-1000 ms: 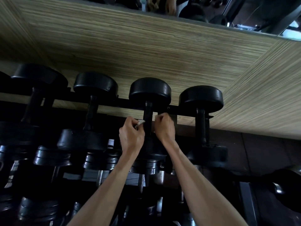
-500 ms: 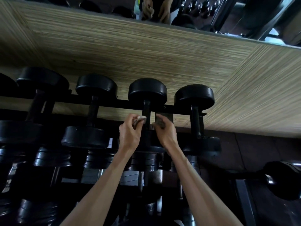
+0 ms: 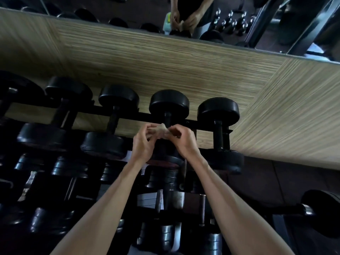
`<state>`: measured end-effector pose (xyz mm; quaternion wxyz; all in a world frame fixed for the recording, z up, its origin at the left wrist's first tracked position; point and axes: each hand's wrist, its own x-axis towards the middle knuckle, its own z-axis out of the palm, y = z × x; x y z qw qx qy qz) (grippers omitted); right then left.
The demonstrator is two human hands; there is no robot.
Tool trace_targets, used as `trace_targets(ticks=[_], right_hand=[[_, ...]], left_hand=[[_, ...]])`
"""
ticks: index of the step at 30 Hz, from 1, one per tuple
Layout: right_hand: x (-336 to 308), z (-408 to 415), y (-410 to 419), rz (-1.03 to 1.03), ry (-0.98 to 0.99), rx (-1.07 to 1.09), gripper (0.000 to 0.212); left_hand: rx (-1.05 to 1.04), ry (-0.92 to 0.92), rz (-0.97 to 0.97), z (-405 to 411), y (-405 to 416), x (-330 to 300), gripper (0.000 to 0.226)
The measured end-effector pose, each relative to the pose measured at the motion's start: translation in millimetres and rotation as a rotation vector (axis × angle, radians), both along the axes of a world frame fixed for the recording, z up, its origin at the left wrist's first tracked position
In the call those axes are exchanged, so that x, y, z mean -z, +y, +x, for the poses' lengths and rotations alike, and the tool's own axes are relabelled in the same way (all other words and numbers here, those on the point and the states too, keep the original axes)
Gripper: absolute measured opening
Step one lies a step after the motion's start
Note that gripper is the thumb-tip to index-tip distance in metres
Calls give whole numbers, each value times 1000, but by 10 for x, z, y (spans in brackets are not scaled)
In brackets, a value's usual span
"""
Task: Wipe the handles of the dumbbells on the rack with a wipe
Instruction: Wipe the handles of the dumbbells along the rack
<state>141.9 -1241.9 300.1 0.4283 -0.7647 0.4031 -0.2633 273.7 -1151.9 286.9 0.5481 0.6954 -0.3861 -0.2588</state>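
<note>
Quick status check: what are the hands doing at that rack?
Left hand and right hand both pinch the wipe. Wipe in front of second-from-right dumbbell's handle. Nothing blocking.

Wood-grain wall panel [image 3: 165, 70] behind rack, grain running in differing directions across sections. Mirror [image 3: 276, 19] above panel, reflecting kettlebells [image 3: 232, 22] in rows. Green-white bottle [image 3: 167, 24] visible in reflection. Dark floor [image 3: 276, 181] at lower right.

Both hands cover most of the dumbbell handle [image 3: 167, 120]; the leftmost dumbbell [image 3: 12, 89] is cut off. The lower rack [image 3: 73, 190] is dark and blurred.
</note>
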Motion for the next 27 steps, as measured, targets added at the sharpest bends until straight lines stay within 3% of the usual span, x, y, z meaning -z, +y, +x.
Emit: trace_targets(ticks=[3, 15, 27], right_hand=[[-96, -11, 148, -45, -37, 36, 7], [-124, 426, 666, -68, -23, 43, 31], [28, 1385, 1101, 9, 25, 189, 28]], left_hand=[[-104, -134, 73, 9, 183, 27, 14], [-214, -573, 200, 361, 825, -165, 21], [-39, -662, 354, 1387, 1032, 25, 28]])
